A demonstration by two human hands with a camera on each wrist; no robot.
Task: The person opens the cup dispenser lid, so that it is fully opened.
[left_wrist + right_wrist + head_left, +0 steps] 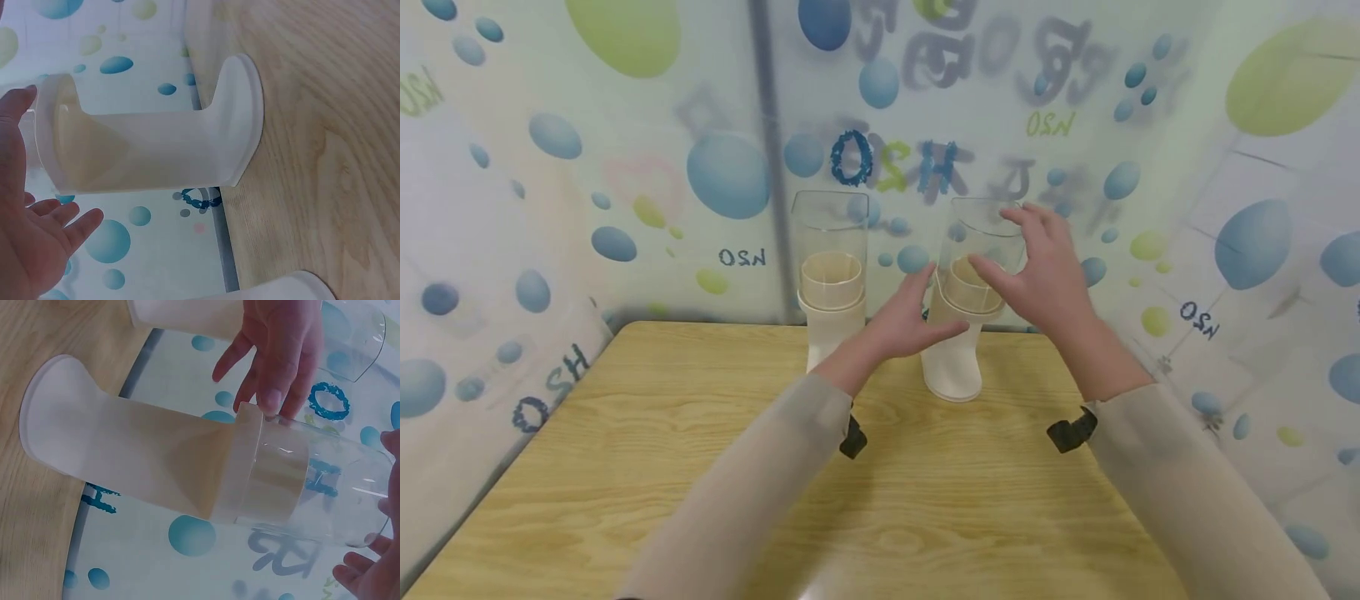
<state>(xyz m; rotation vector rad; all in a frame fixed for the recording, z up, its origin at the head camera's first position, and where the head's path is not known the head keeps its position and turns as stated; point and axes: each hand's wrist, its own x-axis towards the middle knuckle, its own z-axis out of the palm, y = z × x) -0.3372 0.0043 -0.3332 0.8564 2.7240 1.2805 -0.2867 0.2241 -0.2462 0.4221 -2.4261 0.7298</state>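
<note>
Two white stands topped with clear cups stand at the back of the table, looking like gravity feeders. Both hands are at the right feeder [952, 367]. My left hand [904, 323] is at its left side, fingers extended. In the left wrist view, the thumb of that hand [31, 250] is by the white collar [53, 134]. My right hand [1047, 271] spreads around the upper clear cup [340, 487], fingertips near its rim; whether they touch it I cannot tell. Left of my left hand stands the other feeder [833, 321], touched by neither hand.
A wood-grain table [880, 500] lies under the feeders. Directly behind it rises a wall covering [722, 283] with blue and green drops, and similar panels flank both sides. Dark straps [1073, 430] show at both wrists.
</note>
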